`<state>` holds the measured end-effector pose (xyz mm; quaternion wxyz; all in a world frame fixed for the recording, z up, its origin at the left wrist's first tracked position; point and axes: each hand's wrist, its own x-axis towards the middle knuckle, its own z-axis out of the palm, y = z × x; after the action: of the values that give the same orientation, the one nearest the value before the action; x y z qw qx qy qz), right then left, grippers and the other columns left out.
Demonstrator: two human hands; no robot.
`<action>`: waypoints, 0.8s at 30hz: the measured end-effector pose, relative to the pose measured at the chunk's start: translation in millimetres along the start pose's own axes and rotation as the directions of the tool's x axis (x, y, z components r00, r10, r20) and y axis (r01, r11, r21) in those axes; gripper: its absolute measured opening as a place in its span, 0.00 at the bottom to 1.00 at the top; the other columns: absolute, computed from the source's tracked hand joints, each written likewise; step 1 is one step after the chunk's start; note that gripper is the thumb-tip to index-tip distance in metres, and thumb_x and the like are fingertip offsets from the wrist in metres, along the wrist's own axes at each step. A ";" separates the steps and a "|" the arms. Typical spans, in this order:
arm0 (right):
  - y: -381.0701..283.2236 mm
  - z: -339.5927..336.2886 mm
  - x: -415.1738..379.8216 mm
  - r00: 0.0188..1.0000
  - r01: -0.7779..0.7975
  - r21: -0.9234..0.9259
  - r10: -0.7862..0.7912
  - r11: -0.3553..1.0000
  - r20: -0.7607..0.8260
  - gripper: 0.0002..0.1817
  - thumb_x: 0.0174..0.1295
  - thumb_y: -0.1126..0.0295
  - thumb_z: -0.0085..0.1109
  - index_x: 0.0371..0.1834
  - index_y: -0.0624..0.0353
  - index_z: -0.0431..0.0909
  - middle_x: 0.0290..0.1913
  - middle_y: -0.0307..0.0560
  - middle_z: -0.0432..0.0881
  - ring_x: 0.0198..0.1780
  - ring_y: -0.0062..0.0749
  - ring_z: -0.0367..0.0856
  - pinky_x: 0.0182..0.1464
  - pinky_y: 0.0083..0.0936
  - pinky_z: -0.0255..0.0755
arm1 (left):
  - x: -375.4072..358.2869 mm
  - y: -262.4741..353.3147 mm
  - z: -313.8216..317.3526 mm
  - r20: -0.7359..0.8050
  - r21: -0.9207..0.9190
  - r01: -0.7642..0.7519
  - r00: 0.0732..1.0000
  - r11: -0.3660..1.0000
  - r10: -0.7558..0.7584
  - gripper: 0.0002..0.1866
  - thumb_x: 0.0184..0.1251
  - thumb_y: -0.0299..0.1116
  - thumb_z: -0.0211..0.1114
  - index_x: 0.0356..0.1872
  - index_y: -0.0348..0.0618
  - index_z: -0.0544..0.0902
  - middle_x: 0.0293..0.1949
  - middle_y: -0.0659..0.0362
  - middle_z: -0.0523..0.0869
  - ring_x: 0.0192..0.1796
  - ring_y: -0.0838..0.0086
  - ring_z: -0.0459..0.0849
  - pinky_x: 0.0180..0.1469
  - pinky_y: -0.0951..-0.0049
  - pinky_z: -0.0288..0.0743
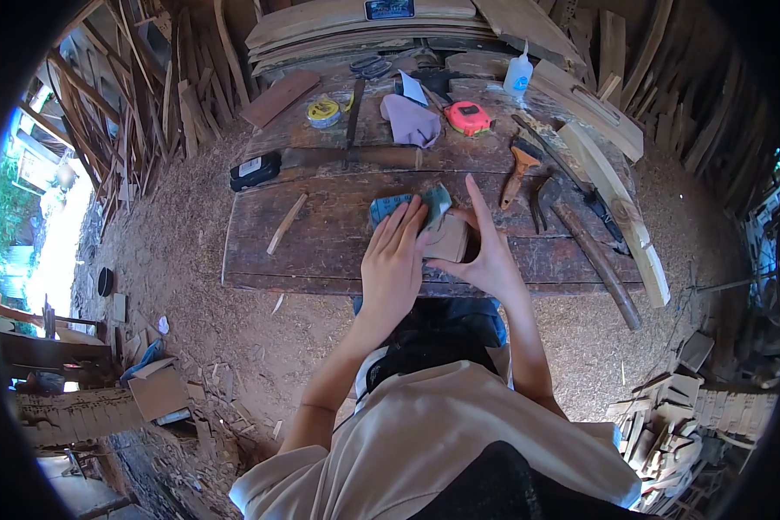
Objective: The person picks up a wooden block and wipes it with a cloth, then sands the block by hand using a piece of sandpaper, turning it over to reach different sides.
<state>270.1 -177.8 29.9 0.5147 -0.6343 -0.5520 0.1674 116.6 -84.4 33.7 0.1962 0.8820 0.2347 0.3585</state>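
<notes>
A small pale wooden block lies at the front middle of the workbench, between my two hands. My left hand presses a blue-green printed sheet, which looks like sandpaper, against the block's left side, its fingers close together. Part of the sheet is hidden beneath those fingers. My right hand steadies the block from the right, thumb along the near edge and index finger pointing up and away. Its other fingers are partly hidden behind the block.
Around the worn workbench lie a wooden stick, black device, yellow tape roll, purple cloth, pink tape measure, brush, long-handled tool and glue bottle. Planks are stacked behind.
</notes>
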 end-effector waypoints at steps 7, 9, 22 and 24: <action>1.8 0.2 -1.4 0.999 -0.035 -0.034 0.035 0.999 -0.023 0.70 0.42 0.65 0.85 0.84 0.44 0.40 0.55 0.61 0.83 0.60 0.57 0.82 0.61 0.43 0.76 | 18.4 -10.9 6.2 0.015 -0.033 0.020 1.000 0.999 -0.020 0.19 0.79 0.31 0.50 0.64 0.35 0.77 0.67 0.48 0.79 0.70 0.53 0.75 0.70 0.58 0.69; 1.8 0.3 -1.3 0.999 -0.040 -0.020 0.040 0.999 -0.020 0.70 0.42 0.65 0.85 0.85 0.44 0.40 0.55 0.62 0.83 0.60 0.57 0.82 0.61 0.44 0.76 | 9.9 -6.6 2.8 0.008 -0.016 0.020 1.000 1.000 -0.020 0.19 0.79 0.31 0.50 0.64 0.35 0.77 0.67 0.48 0.78 0.71 0.53 0.74 0.70 0.59 0.68; 0.6 1.4 -0.2 1.000 -0.018 -0.045 0.017 0.999 -0.020 0.69 0.42 0.66 0.85 0.84 0.45 0.40 0.55 0.61 0.83 0.60 0.57 0.82 0.60 0.43 0.77 | 12.3 -11.5 5.6 -0.005 -0.022 0.052 0.999 0.998 -0.052 0.19 0.80 0.32 0.51 0.65 0.36 0.77 0.69 0.50 0.77 0.72 0.54 0.73 0.71 0.58 0.67; 0.3 1.7 -0.6 0.999 -0.018 -0.053 0.016 0.998 -0.035 0.69 0.42 0.66 0.85 0.84 0.45 0.40 0.54 0.61 0.83 0.60 0.58 0.82 0.60 0.43 0.77 | 19.1 -14.0 8.2 0.013 -0.060 0.065 0.998 0.996 -0.064 0.19 0.80 0.33 0.50 0.65 0.37 0.77 0.69 0.50 0.77 0.72 0.54 0.73 0.71 0.58 0.67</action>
<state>268.8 -177.5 28.7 0.5055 -0.6553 -0.5419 0.1461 130.8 -63.9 31.3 0.2357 0.8695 0.2508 0.3542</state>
